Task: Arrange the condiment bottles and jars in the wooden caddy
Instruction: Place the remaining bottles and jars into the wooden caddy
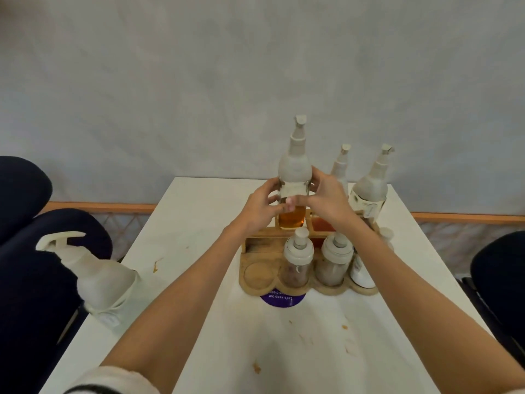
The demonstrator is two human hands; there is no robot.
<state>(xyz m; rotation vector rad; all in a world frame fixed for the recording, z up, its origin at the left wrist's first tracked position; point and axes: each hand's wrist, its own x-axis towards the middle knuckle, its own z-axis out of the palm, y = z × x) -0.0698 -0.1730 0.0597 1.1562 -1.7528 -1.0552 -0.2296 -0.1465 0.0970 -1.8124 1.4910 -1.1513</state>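
The tall bottle [292, 194] with amber liquid was upright over the far left compartment of the wooden caddy [257, 245], its bottom at the level of the compartment rim; I could not tell if it already stood on the floor of it. The left hand [262, 206] held the glass body from the left and the right hand [326, 199] from the right, the fingers of both closed around the bottle and the fingertips meeting at the front. Just to the right of it, in the same far row, a bottle with red sauce [342, 172] stood partly hidden behind the right hand, and then a third bottle [369, 191] with a pale pump cap. In the near row of the caddy, the left round slot [257, 273] held nothing. Beside it stood two small jars [297, 258] [335, 260] with brownish content, and at the right end a white jar [360, 273], partly behind the right forearm. The caddy was on a white table [199, 251] with some orange stains, and it covered part of a purple round sticker [282, 299]. Well apart, at the left table edge, one more pump bottle [96, 280] lay on its side. Dark chairs [34, 237] stood on both sides of the table.
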